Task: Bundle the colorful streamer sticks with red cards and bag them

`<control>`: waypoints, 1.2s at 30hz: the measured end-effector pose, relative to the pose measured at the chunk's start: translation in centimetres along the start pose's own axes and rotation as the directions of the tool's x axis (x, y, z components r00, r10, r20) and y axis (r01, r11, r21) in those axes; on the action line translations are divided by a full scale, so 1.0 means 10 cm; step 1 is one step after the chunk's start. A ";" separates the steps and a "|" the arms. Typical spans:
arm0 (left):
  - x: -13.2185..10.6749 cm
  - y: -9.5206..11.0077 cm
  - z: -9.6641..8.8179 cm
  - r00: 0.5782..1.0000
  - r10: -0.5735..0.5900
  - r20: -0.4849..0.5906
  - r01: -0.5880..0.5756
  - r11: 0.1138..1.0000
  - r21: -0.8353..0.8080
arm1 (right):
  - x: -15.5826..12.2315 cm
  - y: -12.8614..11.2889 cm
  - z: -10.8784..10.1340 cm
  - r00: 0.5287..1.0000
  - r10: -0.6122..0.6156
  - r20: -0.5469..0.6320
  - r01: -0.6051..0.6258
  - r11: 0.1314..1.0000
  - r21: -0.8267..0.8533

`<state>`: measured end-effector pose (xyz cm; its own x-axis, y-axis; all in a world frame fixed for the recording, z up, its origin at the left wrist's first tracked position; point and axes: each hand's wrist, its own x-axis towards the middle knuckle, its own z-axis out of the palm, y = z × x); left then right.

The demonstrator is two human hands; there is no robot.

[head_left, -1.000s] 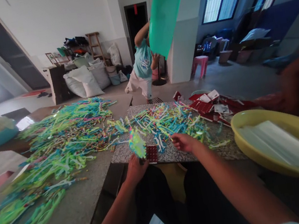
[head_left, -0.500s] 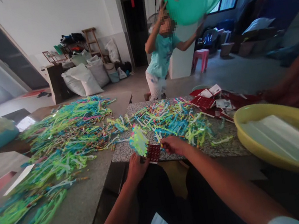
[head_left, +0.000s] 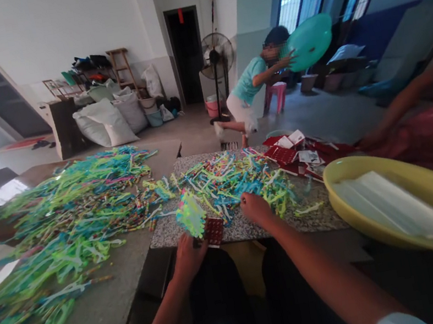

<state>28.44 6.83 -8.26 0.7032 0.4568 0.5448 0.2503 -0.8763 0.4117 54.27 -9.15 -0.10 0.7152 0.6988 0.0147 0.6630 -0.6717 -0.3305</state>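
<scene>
My left hand [head_left: 186, 255] is closed on a small red perforated card [head_left: 213, 231] at the near edge of a speckled stone slab [head_left: 249, 229]. A bunch of green and blue plastic strips [head_left: 190, 215] stands up from that card. My right hand [head_left: 255, 209] rests on the slab just right of the card, fingers curled into the heap of loose coloured strips [head_left: 240, 177]; what it pinches is too small to make out.
A much larger spread of strips [head_left: 70, 210] covers the grey table to the left. A yellow basin [head_left: 408, 206] with clear bags sits right. Red cards [head_left: 303, 153] lie beyond. Another person's arm [head_left: 409, 94] reaches in from the right. A child with a green balloon [head_left: 309, 40] stands behind.
My right hand went from the red card back out to the strip heap. The child moved right and lowered the green balloon. The camera turned slightly right.
</scene>
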 end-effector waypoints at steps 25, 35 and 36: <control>-0.06 -0.01 -0.01 0.999 0.029 -0.032 -0.027 0.998 0.057 | 0.15 -0.09 0.00 0.988 -0.043 0.145 0.042 0.999 0.014; -0.03 -0.05 0.08 0.996 0.008 -0.087 -0.003 0.998 0.057 | 0.18 0.24 -0.01 0.946 -0.265 0.186 0.302 0.928 -0.219; -0.02 -0.03 0.08 0.996 -0.004 -0.089 0.010 0.998 0.067 | 0.16 0.25 -0.01 0.941 -0.281 0.191 0.321 0.919 -0.230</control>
<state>28.78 6.93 -9.10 0.6404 0.4718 0.6060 0.3011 -0.8801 0.3670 57.08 -9.75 -0.85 0.4442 0.8929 -0.0738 0.8896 -0.4494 -0.0821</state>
